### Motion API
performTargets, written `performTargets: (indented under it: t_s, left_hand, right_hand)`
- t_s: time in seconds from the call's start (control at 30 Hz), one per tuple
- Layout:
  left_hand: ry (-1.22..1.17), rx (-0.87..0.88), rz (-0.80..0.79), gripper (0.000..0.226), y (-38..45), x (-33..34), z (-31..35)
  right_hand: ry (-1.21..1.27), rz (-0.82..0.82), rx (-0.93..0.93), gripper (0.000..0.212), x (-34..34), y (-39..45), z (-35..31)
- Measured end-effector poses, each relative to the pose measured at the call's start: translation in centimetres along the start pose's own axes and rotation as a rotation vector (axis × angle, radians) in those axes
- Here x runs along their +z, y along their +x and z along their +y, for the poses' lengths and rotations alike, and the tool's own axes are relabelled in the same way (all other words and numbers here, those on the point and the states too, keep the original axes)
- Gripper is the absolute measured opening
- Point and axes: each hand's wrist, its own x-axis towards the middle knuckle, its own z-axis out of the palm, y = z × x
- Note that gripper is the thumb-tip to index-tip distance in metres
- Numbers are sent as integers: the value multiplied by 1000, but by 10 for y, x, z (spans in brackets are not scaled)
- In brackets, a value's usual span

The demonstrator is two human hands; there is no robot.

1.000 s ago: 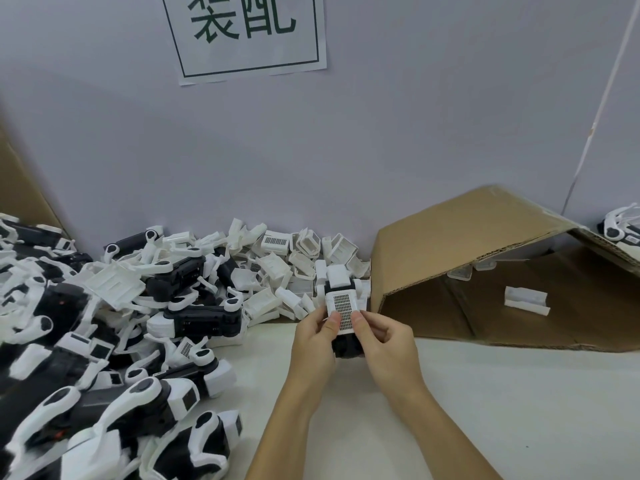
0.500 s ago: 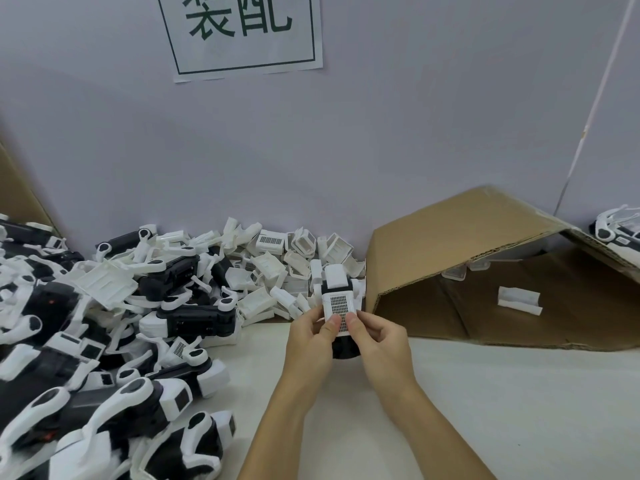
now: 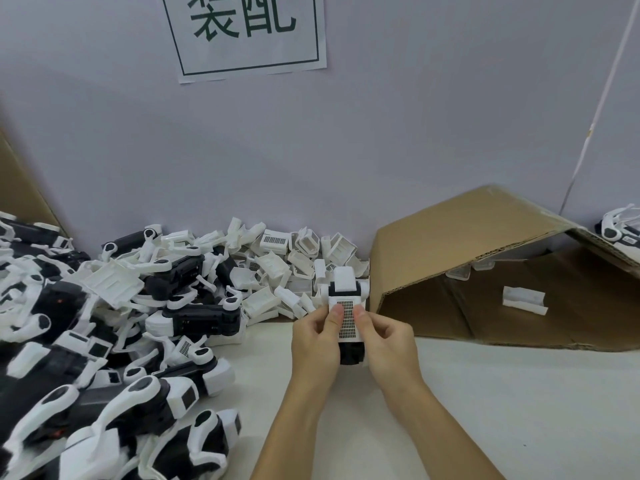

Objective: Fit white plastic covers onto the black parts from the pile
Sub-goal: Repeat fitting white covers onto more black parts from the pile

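Both hands hold one black part upright over the table, just in front of the pile. A white cover with a dark grid of holes lies on its face. My left hand grips the part's left side with the thumb pressing the cover. From the right, my right hand grips it, its thumb on the cover too. A big pile of black parts with white arms fills the left. Loose white covers are heaped against the wall behind my hands.
An open cardboard box lies on its side at the right, with a single white cover inside it. A paper sign hangs on the wall. Another black and white part sits at the far right edge.
Both thumbs have slid a little along the cover while the part stays between my hands. The camera view has shifted slightly.
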Motion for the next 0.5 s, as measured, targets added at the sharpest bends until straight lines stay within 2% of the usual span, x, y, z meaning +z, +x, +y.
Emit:
performTargets:
  t_s: [0.1,0.17,0.23,0.3,0.33,0.43,0.5]
  left_hand:
    - [-68,-51,39,27,0,1,1]
    - [-139,-85,113,22,1,1,1]
    - [-300,-156,173,24,4,0,3]
    - [-540,-274,106,38,7,-3,6]
    - [-639,-322,37,42,8,-4,9]
    - [-696,-311,-128,39,9,-9,13]
    - [-588,-279,-63,36,8,-10,13]
  right_hand:
    - [-60,37,-67,18,6,-2,4]
    - [-211,103,-147,13,9,-3,8]
    - [-446,62,-233,39,8,-5,12]
    - [-573,-63,-246,70,9,-8,17]
    - [-585,-90,-239,76,10,-9,17]
    - [-541,14,-275,63,7,-5,17]
    - [-442,114,-277,58,2,-2,13]
